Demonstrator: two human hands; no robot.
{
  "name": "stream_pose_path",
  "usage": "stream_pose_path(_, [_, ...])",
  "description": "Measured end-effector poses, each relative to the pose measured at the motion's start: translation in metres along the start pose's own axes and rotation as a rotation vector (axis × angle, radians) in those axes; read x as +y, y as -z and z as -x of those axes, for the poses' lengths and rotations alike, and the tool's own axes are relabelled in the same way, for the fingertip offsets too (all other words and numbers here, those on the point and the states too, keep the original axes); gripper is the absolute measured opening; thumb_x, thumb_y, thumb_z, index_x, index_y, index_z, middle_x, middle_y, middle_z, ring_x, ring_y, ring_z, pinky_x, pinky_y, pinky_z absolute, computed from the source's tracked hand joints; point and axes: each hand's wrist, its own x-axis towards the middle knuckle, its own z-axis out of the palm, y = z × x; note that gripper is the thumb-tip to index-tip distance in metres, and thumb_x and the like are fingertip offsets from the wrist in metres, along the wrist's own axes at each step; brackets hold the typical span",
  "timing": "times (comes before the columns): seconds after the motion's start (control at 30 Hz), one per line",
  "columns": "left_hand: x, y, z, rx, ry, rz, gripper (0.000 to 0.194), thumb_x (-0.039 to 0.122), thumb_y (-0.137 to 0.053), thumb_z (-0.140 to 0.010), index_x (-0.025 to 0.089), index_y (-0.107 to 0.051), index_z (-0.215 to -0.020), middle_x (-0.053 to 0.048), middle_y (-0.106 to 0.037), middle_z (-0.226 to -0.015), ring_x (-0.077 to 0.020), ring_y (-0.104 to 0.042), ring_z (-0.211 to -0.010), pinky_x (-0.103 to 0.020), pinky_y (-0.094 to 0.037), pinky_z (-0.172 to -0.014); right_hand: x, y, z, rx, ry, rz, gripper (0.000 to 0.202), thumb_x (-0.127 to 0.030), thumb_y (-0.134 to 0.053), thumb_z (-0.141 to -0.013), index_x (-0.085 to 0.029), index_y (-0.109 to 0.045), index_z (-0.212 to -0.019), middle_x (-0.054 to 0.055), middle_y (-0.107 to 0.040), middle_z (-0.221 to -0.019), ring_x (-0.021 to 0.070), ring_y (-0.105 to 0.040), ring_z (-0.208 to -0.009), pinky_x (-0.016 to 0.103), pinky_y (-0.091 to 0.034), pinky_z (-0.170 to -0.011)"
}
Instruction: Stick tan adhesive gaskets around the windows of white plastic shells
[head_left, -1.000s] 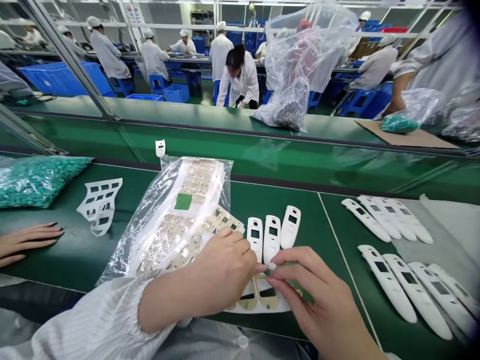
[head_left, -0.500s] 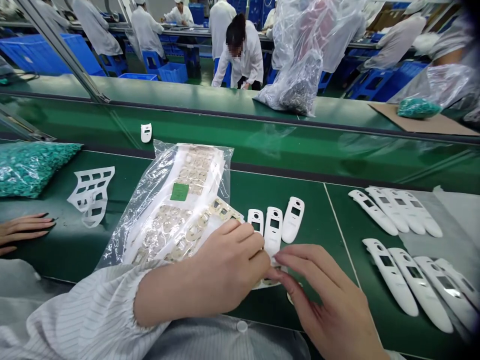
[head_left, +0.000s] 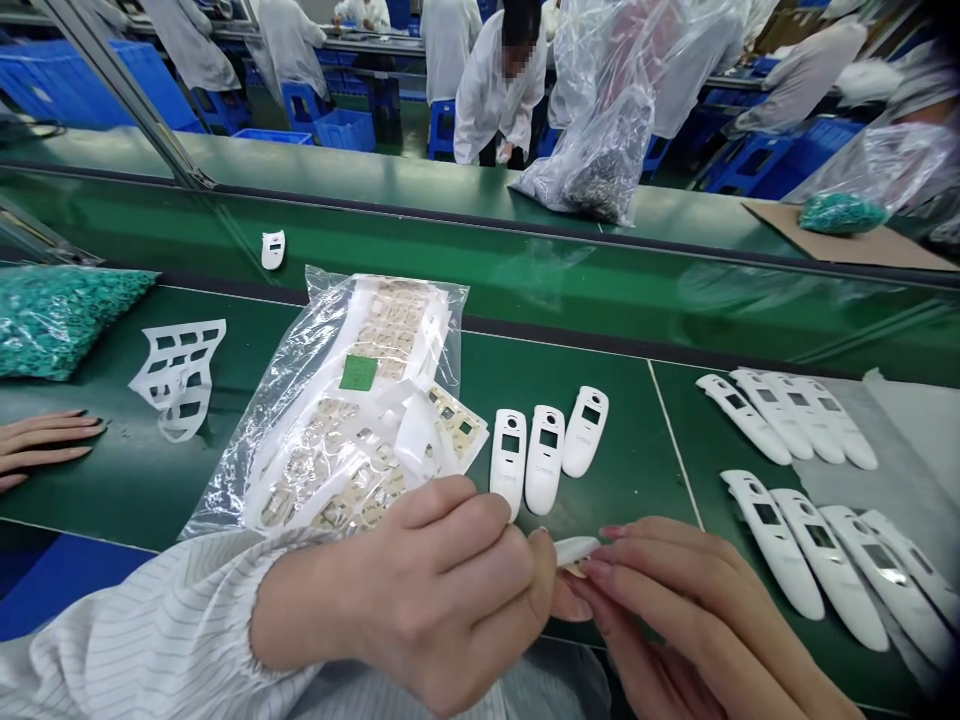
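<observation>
Piece, slim and white, looks light, probably stiff on top (tan layer underneath could be soft or sticky, can't tell). Likely easy to bend or smudge if squeezed hard; best hold is by the edges, near the ends. Left hand is closed at the piece's left end, thumb low beside it; right hand pinches the right end, fingers bunched on it. So white piece sits between both sets of fingertips, held up over the near side of the bench, just in front of three white shells. Left hand covers part of it, so exact contact there is unclear.
</observation>
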Motion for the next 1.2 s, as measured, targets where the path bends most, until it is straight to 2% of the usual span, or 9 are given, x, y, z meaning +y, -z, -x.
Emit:
stream_pose_path(0.23, [0.007, -0.001, 0.004, 0.035, 0.016, -0.009, 0.012, 0.017, -0.067, -0.085, 0.008, -0.073, -0.088, -0.003, -0.053, -0.077, -0.0159, -0.051, -0.078, -0.031, -0.036, -0.065, 0.003, 0.009, 0.005, -0.105, 0.079, 0.042, 0.025, 0.002, -0.072, -0.073, -0.011, -0.070, -0.093, 0.005, -0.068, -0.091, 0.0183, -0.065, -0.090, 0.031, -0.060, -0.074])
stream_pose_path(0.33, [0.009, 0.002, 0.004, 0.062, 0.044, -0.026, 0.011, 0.018, -0.070, -0.084, 0.008, -0.073, -0.088, -0.002, -0.053, -0.078, -0.0148, -0.052, -0.079, -0.030, -0.037, -0.065, 0.002, 0.010, 0.005, -0.072, 0.097, 0.067, 0.024, -0.002, -0.075, -0.072, -0.014, -0.070, -0.092, 0.004, -0.069, -0.089, 0.0174, -0.066, -0.085, 0.029, -0.060, -0.072])
stream_pose_path(0.43, [0.010, 0.009, 0.005, 0.015, 0.030, -0.040, 0.012, 0.020, -0.070, -0.086, 0.010, -0.073, -0.092, 0.000, -0.056, -0.078, -0.0130, -0.054, -0.080, -0.029, -0.038, -0.063, -0.001, 0.010, 0.005, -0.016, -0.014, 0.085, 0.029, -0.005, -0.073, -0.074, -0.014, -0.069, -0.102, 0.006, -0.066, -0.096, 0.0163, -0.065, -0.088, 0.025, -0.059, -0.070])
stream_pose_path(0.53, [0.010, 0.013, 0.004, -0.004, 0.023, -0.032, 0.011, 0.020, -0.070, -0.087, 0.012, -0.073, -0.094, 0.002, -0.060, -0.078, -0.0118, -0.056, -0.081, -0.028, -0.038, -0.062, -0.003, 0.010, 0.004, -0.128, -0.129, -0.017, 0.030, -0.003, -0.063, -0.081, -0.014, -0.066, -0.110, 0.009, -0.061, -0.104, 0.0154, -0.062, -0.095, 0.021, -0.058, -0.068])
stream_pose_path(0.63, [0.009, 0.012, 0.004, 0.004, 0.057, -0.008, 0.011, 0.020, -0.068, -0.088, 0.012, -0.073, -0.094, 0.002, -0.063, -0.079, -0.0120, -0.056, -0.081, -0.029, -0.040, -0.065, -0.003, 0.011, 0.003, -0.206, -0.181, -0.213, 0.025, 0.000, -0.059, -0.082, -0.015, -0.065, -0.101, 0.008, -0.062, -0.099, 0.0146, -0.063, -0.091, 0.021, -0.059, -0.065])
stream_pose_path(0.83, [0.008, 0.003, 0.003, 0.078, 0.112, 0.107, 0.020, 0.024, -0.059, -0.095, 0.007, -0.069, -0.099, -0.002, -0.061, -0.075, -0.0164, -0.057, -0.082, -0.032, -0.037, -0.069, -0.004, 0.009, 0.002, -0.114, -0.274, -0.408, 0.024, 0.003, -0.062, -0.078, -0.018, -0.064, -0.089, 0.003, -0.064, -0.085, 0.0156, -0.065, -0.080, 0.024, -0.057, -0.057])
stream_pose_path(0.97, [0.010, 0.006, 0.002, -0.002, 0.279, 0.260, 0.014, 0.013, -0.053, -0.095, 0.009, -0.066, -0.094, -0.003, -0.060, -0.075, -0.0150, -0.056, -0.076, -0.033, -0.034, -0.069, -0.010, 0.008, 0.003, -0.086, -0.284, -0.386, 0.024, 0.003, -0.064, -0.077, -0.018, -0.065, -0.090, 0.003, -0.065, -0.086, 0.0155, -0.065, -0.081, 0.024, -0.057, -0.058])
stream_pose_path(1.07, [0.011, 0.010, 0.002, -0.039, 0.265, 0.278, 0.014, 0.006, -0.051, -0.093, 0.008, -0.065, -0.092, -0.003, -0.057, -0.072, -0.0142, -0.053, -0.070, -0.033, -0.030, -0.064, -0.012, 0.011, 0.005, -0.090, -0.296, -0.290, 0.026, -0.001, -0.067, -0.078, -0.018, -0.066, -0.097, 0.004, -0.065, -0.092, 0.0149, -0.064, -0.086, 0.023, -0.057, -0.061])
stream_pose_path(1.2, [0.012, 0.010, 0.002, -0.049, 0.220, 0.251, 0.021, 0.003, -0.043, -0.092, 0.006, -0.064, -0.091, -0.004, -0.056, -0.071, -0.0148, -0.049, -0.067, -0.034, -0.027, -0.063, -0.010, 0.017, 0.004, -0.221, -0.171, -0.185, 0.023, 0.000, -0.065, -0.079, -0.017, -0.067, -0.093, 0.005, -0.062, -0.097, 0.0136, -0.063, -0.090, 0.022, -0.058, -0.066])
